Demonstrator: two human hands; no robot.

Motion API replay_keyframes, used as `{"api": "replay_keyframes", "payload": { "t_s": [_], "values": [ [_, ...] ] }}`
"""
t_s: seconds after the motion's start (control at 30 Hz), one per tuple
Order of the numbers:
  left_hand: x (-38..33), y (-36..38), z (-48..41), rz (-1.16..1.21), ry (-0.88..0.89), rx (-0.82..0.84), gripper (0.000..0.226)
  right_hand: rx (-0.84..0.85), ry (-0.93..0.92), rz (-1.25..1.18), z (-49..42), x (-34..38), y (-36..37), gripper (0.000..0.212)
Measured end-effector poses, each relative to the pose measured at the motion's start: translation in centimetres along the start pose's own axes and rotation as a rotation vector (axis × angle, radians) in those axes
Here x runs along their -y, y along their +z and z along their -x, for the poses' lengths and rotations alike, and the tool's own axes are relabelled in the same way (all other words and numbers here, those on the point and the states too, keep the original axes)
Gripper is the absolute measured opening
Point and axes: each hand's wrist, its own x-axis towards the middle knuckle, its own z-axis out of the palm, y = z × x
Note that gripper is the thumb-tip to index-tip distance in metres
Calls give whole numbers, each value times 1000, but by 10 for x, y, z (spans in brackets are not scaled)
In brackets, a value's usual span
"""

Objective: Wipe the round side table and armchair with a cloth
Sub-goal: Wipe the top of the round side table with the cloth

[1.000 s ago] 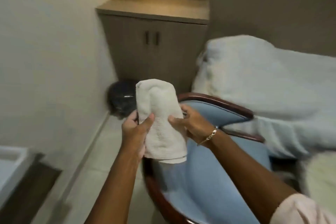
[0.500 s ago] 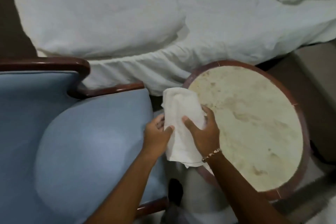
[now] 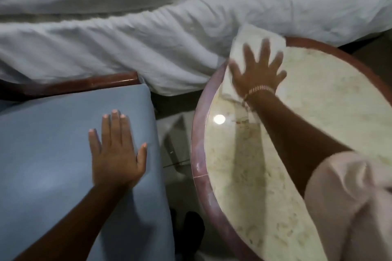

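The folded off-white terry cloth (image 3: 252, 48) lies on the round cream marble worktop with its reddish-brown wooden rim (image 3: 198, 150), at the worktop's far-left edge, and part of the cloth hangs out past the rim toward the bed with its rumpled white sheets (image 3: 131, 44), which sits just beyond the worktop. The right hand (image 3: 257, 75) presses flat on the cloth with fingers spread wide, not curled round it. The left hand (image 3: 116, 154) rests open and flat, holding nothing, on the blue upholstered seat of the dark-wood armchair (image 3: 53, 144), left of the worktop across a narrow strip of floor.

Because the cloth is pinned only by a flat palm, a fast stroke could let it bunch or slide out from under the hand; so near the worktop's edge, it might slip off the rim into the gap by the bed. A stroke that runs over the far rim could also drag the cloth against the sheets and smear them. The person appears to be leaning on the soft cushion, which may give and upset their balance. The hand is blurred, so its speed and direction cannot be read.

Counted: one cloth, one worktop, one armchair, one bed, two hands, one beaded bracelet (image 3: 261, 89) on the right wrist.
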Motion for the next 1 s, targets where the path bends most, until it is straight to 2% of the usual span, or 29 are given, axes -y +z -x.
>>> {"api": "replay_keyframes", "payload": {
  "t_s": [0.03,0.1,0.17,0.23,0.3,0.37,0.43,0.47,0.53,0.6,0.63,0.67,0.73,0.8,0.87,0.9,0.93,1.0],
  "values": [
    [0,3,1,-18,-3,-32,88,16,-24,2,-5,13,1,67],
    [-2,2,3,-27,-8,-44,86,-9,-229,74,42,37,14,64],
    [-6,-9,2,-3,-21,-27,85,-10,-500,93,144,37,25,62],
    [-8,-15,2,10,-33,1,84,28,-614,99,233,3,23,64],
    [-9,-15,2,16,-27,11,85,23,-508,88,225,-35,10,65],
    [-7,-11,0,6,-14,6,85,-4,-206,91,159,-40,-2,66],
    [-5,-8,1,-4,-7,1,85,-14,53,61,91,-11,-6,66],
    [-4,-7,2,-7,-7,-2,85,-14,40,71,80,6,1,65],
    [-5,-10,3,10,-11,2,85,-44,-234,111,121,31,21,65],
    [-6,-13,0,35,-15,22,85,20,-520,122,229,12,31,66],
    [-6,-14,0,43,-13,38,85,36,-572,115,283,-18,30,66],
    [-5,-15,0,47,-13,51,85,31,-562,97,321,-53,23,64],
    [-5,-16,1,49,-23,74,85,16,-413,130,332,-127,0,60],
    [-11,-21,-1,75,-56,94,80,-15,-115,168,281,-180,-12,64],
    [-37,-33,-7,186,-75,88,76,-64,317,50,199,-177,-21,70],
    [-59,-41,-12,267,-56,88,76,-62,408,10,165,-156,-24,72],
    [-85,-49,-15,331,-12,80,75,-69,354,3,147,-132,-21,71],
    [-137,-64,-22,396,119,77,74,-69,-18,80,160,-95,-3,67]
  ]
}}
